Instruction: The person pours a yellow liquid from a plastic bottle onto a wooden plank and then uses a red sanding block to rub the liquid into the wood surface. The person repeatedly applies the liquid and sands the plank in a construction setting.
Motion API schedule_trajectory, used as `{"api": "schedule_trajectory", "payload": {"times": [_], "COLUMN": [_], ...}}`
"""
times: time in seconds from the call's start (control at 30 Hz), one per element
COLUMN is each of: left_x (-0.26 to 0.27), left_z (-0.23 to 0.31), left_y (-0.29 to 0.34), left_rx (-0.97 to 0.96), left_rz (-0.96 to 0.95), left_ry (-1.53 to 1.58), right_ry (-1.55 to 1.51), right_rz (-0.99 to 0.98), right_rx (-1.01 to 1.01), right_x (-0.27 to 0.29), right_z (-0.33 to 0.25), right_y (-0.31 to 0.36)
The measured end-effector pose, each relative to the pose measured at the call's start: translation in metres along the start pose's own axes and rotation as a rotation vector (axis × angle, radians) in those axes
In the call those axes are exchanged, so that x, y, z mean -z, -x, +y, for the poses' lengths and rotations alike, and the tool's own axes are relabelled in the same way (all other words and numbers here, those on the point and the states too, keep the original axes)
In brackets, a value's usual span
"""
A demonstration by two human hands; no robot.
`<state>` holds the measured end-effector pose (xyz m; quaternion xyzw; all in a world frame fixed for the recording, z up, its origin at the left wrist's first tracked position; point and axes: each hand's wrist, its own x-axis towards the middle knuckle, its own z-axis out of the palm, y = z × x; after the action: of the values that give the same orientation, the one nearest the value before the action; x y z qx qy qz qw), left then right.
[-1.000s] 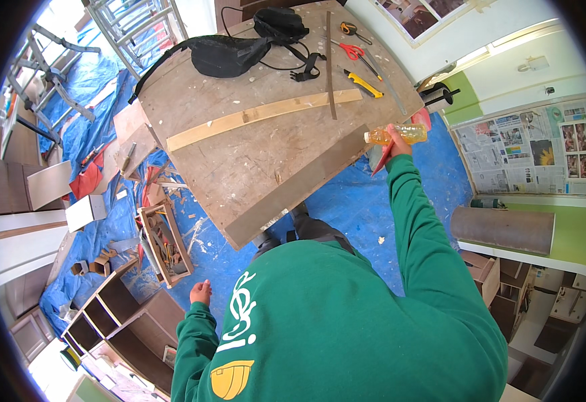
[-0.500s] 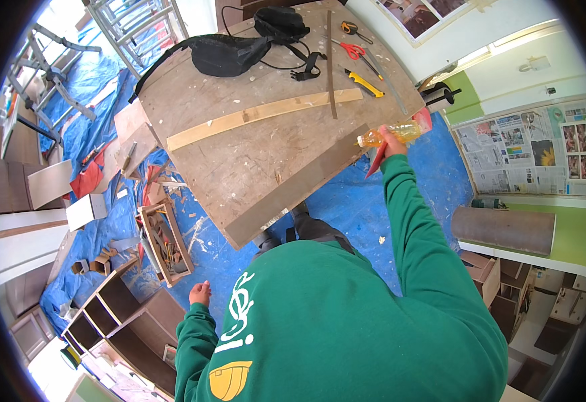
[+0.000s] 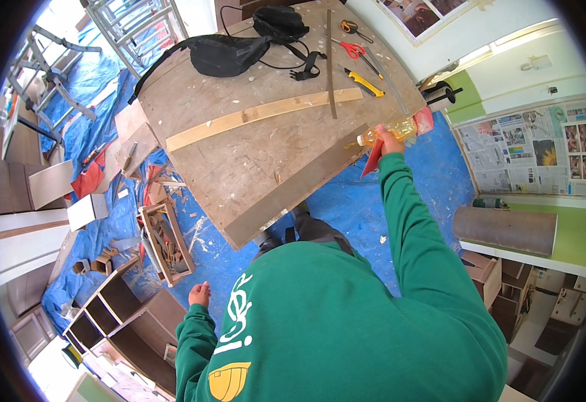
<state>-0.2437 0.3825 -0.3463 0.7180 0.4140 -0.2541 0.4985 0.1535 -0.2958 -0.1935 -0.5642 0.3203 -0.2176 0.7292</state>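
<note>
My right hand (image 3: pixel 391 143) grips a clear bottle (image 3: pixel 400 127) of yellow liquid, tilted on its side with its mouth to the left. A small yellow patch (image 3: pixel 348 146) shows just off the mouth. Beneath is the end of a grey-brown strip (image 3: pixel 293 186) lying along the worktable's near edge. A red flat piece (image 3: pixel 372 163) hangs beside the fingers; whether I hold it too, I cannot tell. My left hand (image 3: pixel 200 293) hangs low over the floor with its fingers curled, and its inside is hidden. The wooden worktable (image 3: pixel 239 161) stands before me.
On the table lie a pale wood strip (image 3: pixel 259 119), a thin dark strip (image 3: pixel 330 67), a yellow cutter (image 3: pixel 365 84), red-handled scissors (image 3: pixel 353 49) and a black waist bag (image 3: pixel 229 55). Blue sheeting (image 3: pixel 216 268) covers the floor, with a toolbox (image 3: pixel 165 244) and stepladders (image 3: pixel 135 30) at left.
My right hand has shifted slightly left and down with the bottle. A yellow patch now shows by its mouth. My left hand stays in place.
</note>
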Motion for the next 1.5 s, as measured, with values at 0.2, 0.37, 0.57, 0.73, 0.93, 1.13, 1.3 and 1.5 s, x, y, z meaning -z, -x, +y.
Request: {"api": "schedule_trajectory", "payload": {"times": [0.2,0.37,0.57,0.73,0.93,1.13,1.3,1.5], "left_x": [0.006,0.010,0.009,0.003,-0.004,-0.006,-0.007,0.001], "left_z": [-0.013,-0.014,-0.008,0.000,-0.002,-0.003,-0.001,-0.002], "left_y": [0.002,0.012,0.023,0.024,0.014,0.001,-0.008,-0.013], "left_rx": [-0.032,-0.013,0.006,-0.013,-0.037,-0.059,-0.067,-0.076], "left_rz": [0.003,0.036,0.037,0.031,0.007,-0.007,-0.020,-0.004], "left_ry": [0.031,0.013,0.046,0.002,0.041,0.011,-0.009,-0.041], "right_ry": [-0.026,-0.006,-0.051,-0.213,-0.229,-0.335,-0.408,-0.105], "right_rz": [0.067,0.101,0.103,0.111,0.033,-0.125,-0.109,-0.176], "right_rx": [0.064,0.048,0.070,0.146,-0.222,-0.273,-0.282,-0.399], "right_x": [0.002,0.006,0.010,0.007,0.023,0.034,0.041,0.027], "right_z": [0.011,0.020,0.027,0.013,-0.030,-0.070,-0.088,-0.094], "right_y": [-0.032,-0.048,-0.053,-0.044,-0.043,-0.016,-0.004,0.025]}}
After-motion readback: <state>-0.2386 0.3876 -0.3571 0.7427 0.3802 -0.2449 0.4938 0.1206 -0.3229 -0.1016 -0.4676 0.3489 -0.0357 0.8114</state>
